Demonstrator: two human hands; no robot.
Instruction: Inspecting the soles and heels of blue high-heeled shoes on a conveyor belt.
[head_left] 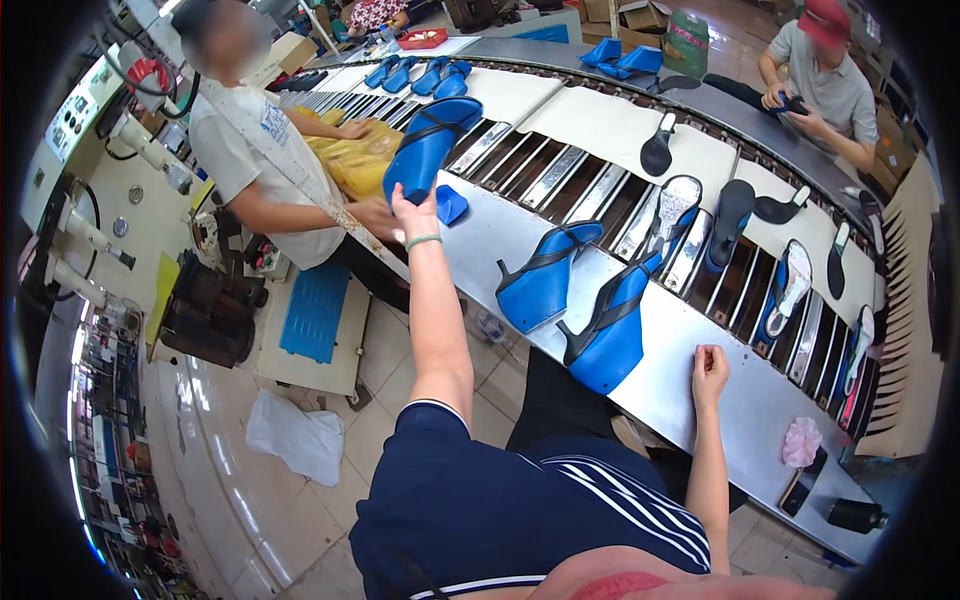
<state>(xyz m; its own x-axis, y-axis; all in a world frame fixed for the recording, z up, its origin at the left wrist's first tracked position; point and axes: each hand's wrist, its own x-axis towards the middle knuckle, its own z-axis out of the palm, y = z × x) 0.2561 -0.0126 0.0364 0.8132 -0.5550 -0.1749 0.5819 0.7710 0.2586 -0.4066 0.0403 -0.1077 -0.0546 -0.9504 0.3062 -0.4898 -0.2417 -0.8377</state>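
With my left arm stretched out to the far left, my left hand [414,208] is closed round the lower end of a blue shoe last [425,150] with black straps, raised above the bench. A co-worker's hand [374,219] is right beside my left wrist. My right hand [710,376] is at the near edge of the metal bench, fingers curled in, nothing showing in them. Between my hands, two more blue lasts with black straps, a left one [535,293] and a right one [612,345], stand on the bench. A smaller blue piece [452,205] lies behind my left hand.
Past the metal ledge [690,320] runs a roller conveyor [590,190] bearing black soles [733,215] and several blue lasts. A co-worker [260,150] stands at left by a yellow bag [365,150]; another person [825,90] sits across. A pink scrunchie [801,441] and black bottle [857,516] lie at right.
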